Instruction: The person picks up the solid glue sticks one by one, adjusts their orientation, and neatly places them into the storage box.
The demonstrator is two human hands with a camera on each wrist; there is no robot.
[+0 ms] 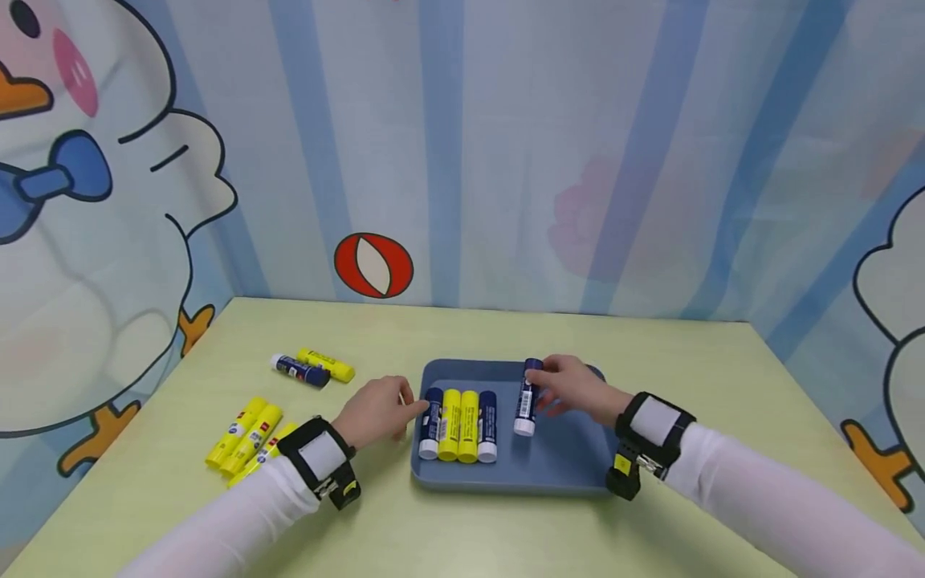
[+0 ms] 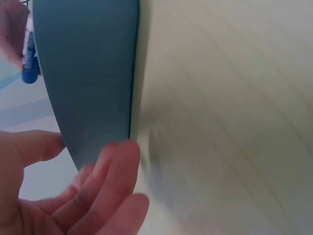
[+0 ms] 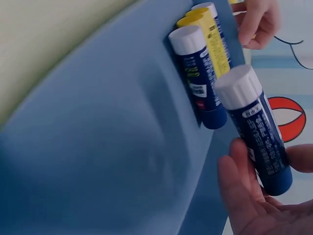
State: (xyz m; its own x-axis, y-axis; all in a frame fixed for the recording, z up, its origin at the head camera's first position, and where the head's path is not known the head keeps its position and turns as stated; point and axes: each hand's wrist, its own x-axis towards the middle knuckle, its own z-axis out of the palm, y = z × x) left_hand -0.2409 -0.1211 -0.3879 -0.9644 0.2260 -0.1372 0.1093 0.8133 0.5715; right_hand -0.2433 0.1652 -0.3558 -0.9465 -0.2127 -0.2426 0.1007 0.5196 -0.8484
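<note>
My right hand (image 1: 576, 383) pinches a dark blue glue stick (image 3: 259, 132) with a white end over the grey-blue tray (image 1: 506, 479). The white end points toward the near side. My left hand (image 1: 379, 411) holds the tray's left rim, its thumb at the edge and its fingers along the outer wall. Inside the tray's left half, glue sticks lie side by side: a dark blue one (image 1: 430, 425), two yellow ones (image 1: 450, 425) and another dark blue one (image 1: 487, 425). In the right wrist view, the held stick is tilted above the tray, apart from that row.
On the table left of the tray lie a dark blue glue stick (image 1: 299, 370) and a yellow one (image 1: 327, 365). Nearer, several yellow glue sticks (image 1: 249, 437) lie together, partly hidden by my left wrist. A printed curtain (image 1: 499, 160) hangs behind the table (image 1: 542, 530).
</note>
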